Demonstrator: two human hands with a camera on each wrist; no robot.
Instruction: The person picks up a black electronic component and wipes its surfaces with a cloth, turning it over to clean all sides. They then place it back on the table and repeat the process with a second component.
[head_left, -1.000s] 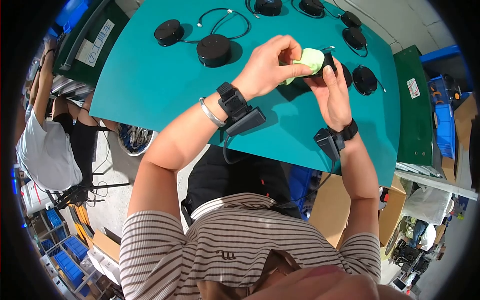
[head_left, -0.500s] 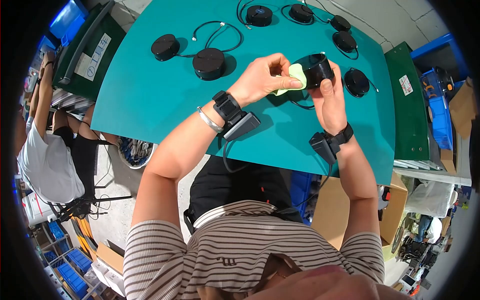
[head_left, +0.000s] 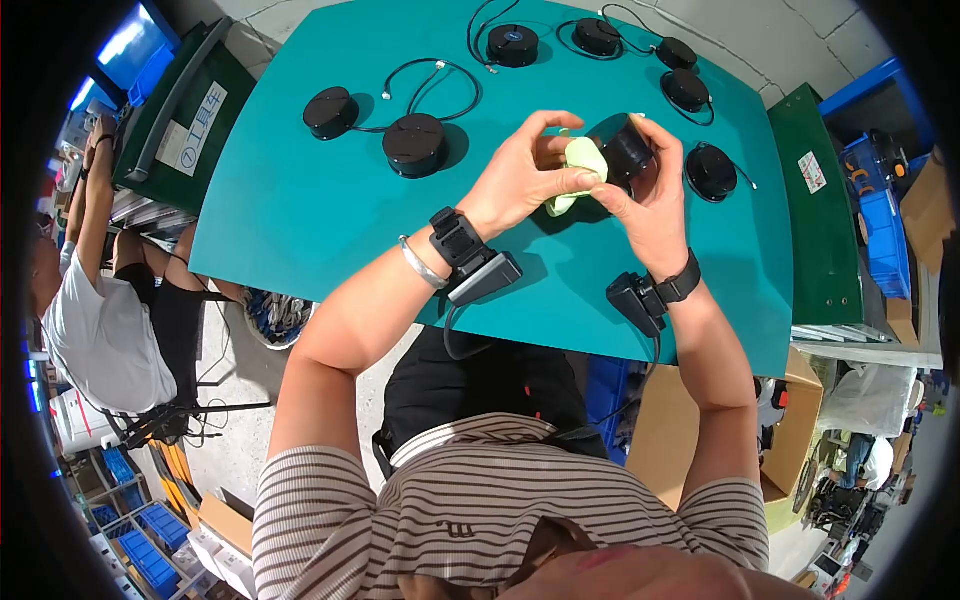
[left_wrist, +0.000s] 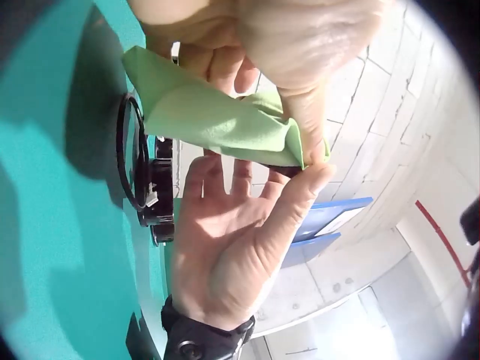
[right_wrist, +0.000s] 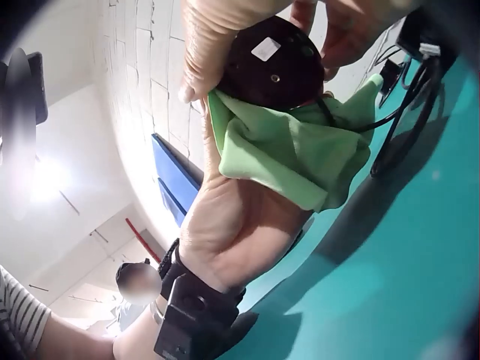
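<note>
In the head view the left hand (head_left: 520, 185) pinches a light green cloth (head_left: 585, 162) between thumb and fingers, against the near left side of a black round puck (head_left: 624, 150). Around the puck's right side curl the fingers of the right hand (head_left: 658, 218), its thumb by the left thumb at the cloth. The right wrist view shows a puck face (right_wrist: 262, 75) with a white label and a small screw, a black cable leaving its edge. Green cloth (left_wrist: 217, 120) hides most of the puck in the left wrist view. Both hands are above the table.
Several black pucks with cables lie on the green table (head_left: 300, 225), two at the left (head_left: 414, 143) (head_left: 331, 112) and others along the far and right edges (head_left: 711, 172). Green cabinets flank the table. Another person (head_left: 110, 345) sits at the left.
The puck has been turned and tilted between the hands. The right thumb has moved from the puck's side down toward the left thumb. The cloth is still in the left hand.
</note>
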